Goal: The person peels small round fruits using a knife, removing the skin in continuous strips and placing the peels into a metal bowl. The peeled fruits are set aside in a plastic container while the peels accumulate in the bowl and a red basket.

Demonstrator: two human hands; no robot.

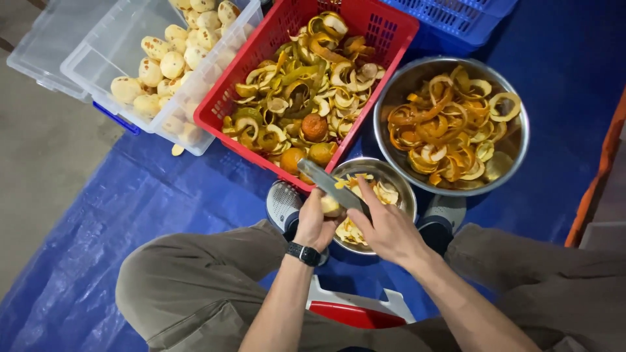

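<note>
- Where the concrete floor (39, 163) shows at far left, a blue tarp (117, 248) takes over and runs under everything else, apparently to catch scraps and juice.
- Clear bin (107, 55), upper left, holds pale peeled fruits (171, 64); one stray piece (177, 150) lies on the tarp just beside its corner. An empty clear bin is nested behind it.
- Red crate (261, 81), touching the clear bin, is heaped with curled peels (306, 72); a few unpeeled orange fruits (315, 127) sit at its near edge, within easy reach of the person.
- Left hand (315, 221), a dark watch at the wrist, is closed around a partly peeled fruit (330, 206), held directly over the small bowl (404, 189) so trimmings drop in.
- Right hand (388, 228) grips a knife (329, 184); its flat grey blade angles up and left across the fruit. The handle is hidden in the fist.
- Small bowl sits between the person's shoes, already holding peel pieces.
- Large bowl (515, 150), to the right and touching the small one, is well filled with orange peel spirals (450, 130).
- Blue crate (456, 16) stands at top right; contents not visible.
- Person is seated low, knees spread, on a red and white stool (355, 309).
- An orange edge (596, 182) runs along the far right; I cannot tell what it is.
</note>
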